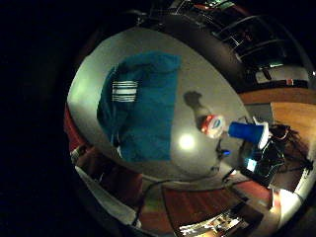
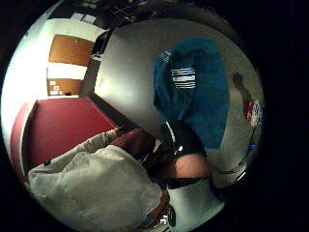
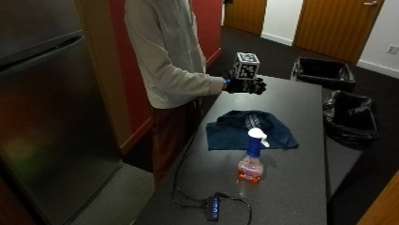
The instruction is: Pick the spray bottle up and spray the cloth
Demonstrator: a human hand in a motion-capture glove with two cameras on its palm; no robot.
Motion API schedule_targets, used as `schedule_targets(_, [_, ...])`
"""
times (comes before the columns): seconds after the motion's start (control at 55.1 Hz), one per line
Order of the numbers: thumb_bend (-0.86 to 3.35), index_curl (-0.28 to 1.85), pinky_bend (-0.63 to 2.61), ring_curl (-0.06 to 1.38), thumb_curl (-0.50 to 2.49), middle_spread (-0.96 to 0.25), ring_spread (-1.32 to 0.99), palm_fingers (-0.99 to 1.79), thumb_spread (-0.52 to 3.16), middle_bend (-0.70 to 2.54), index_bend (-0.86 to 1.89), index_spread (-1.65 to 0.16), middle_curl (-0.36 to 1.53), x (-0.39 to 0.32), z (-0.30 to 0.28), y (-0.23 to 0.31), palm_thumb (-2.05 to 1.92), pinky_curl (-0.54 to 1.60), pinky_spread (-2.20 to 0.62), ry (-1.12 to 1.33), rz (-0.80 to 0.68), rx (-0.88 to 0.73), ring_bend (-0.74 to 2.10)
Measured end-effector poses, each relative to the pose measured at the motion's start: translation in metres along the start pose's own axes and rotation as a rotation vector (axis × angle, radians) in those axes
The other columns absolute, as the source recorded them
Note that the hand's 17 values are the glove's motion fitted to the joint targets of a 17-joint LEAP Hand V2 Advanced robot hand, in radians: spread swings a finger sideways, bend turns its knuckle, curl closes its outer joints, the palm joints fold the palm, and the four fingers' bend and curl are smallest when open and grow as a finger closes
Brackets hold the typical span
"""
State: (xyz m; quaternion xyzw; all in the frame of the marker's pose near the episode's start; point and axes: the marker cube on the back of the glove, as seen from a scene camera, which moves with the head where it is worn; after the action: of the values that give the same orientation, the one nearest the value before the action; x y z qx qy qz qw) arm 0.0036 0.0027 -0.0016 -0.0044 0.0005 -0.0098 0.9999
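Spray bottle: upright on table, well apart from our gloved right hand, fingers relaxed, holding nothing. We judge it light, rigid, slick; grasp the blue neck. Blue cloth: between them.

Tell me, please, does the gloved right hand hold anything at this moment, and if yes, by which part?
Nothing is held. The gloved right hand hovers above the table, apart from the spray bottle and the blue cloth.

Soft blue cloth – clear plastic spray bottle – matt grey table.
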Motion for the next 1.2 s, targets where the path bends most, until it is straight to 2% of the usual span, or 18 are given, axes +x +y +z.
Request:
schedule_targets(0.109, [0.29, 0.11, 0.41, 0.09, 0.16, -0.02, 0.02, 0.25, 0.64, 0.19, 0.17, -0.31, 0.09, 0.004, -0.001, -0.003, 0.56, 0.16, 0.15, 0.015, 0.042, 0.021, 0.25])
schedule_targets(0.236, [0.23, 0.16, 0.42, 0.13, 0.21, -0.02, 0.03, 0.23, 0.82, 0.19, 0.17, -0.37, 0.14, 0.001, 0.002, -0.009, 0.60, 0.20, 0.19, 0.017, 0.077, 0.051, 0.26])
schedule_targets(0.472, [0.13, 0.21, 0.41, 0.17, 0.28, -0.02, 0.03, 0.22, 0.95, 0.19, 0.16, -0.40, 0.21, 0.021, -0.002, -0.005, 0.65, 0.25, 0.21, -0.003, 0.204, 0.110, 0.28])
schedule_targets(0.689, [0.03, 0.24, 0.38, 0.21, 0.32, -0.02, 0.03, 0.29, 1.00, 0.20, 0.15, -0.39, 0.25, 0.051, -0.005, 0.012, 0.67, 0.27, 0.20, -0.061, 0.414, 0.254, 0.32])
schedule_targets(0.798, [0.00, 0.24, 0.38, 0.23, 0.34, -0.03, 0.03, 0.29, 1.01, 0.20, 0.15, -0.39, 0.27, 0.066, -0.004, 0.029, 0.68, 0.29, 0.20, -0.116, 0.519, 0.365, 0.33])
schedule_targets(0.961, [-0.02, 0.24, 0.37, 0.25, 0.35, -0.04, 0.03, 0.34, 1.01, 0.22, 0.12, -0.35, 0.30, 0.098, -0.005, 0.068, 0.68, 0.30, 0.19, -0.205, 0.690, 0.655, 0.38])
schedule_targets(1.197, [-0.02, 0.22, 0.36, 0.29, 0.37, -0.06, 0.02, 0.38, 1.02, 0.26, 0.10, -0.29, 0.33, 0.132, 0.010, 0.100, 0.70, 0.32, 0.15, -0.322, 0.882, 0.846, 0.43])
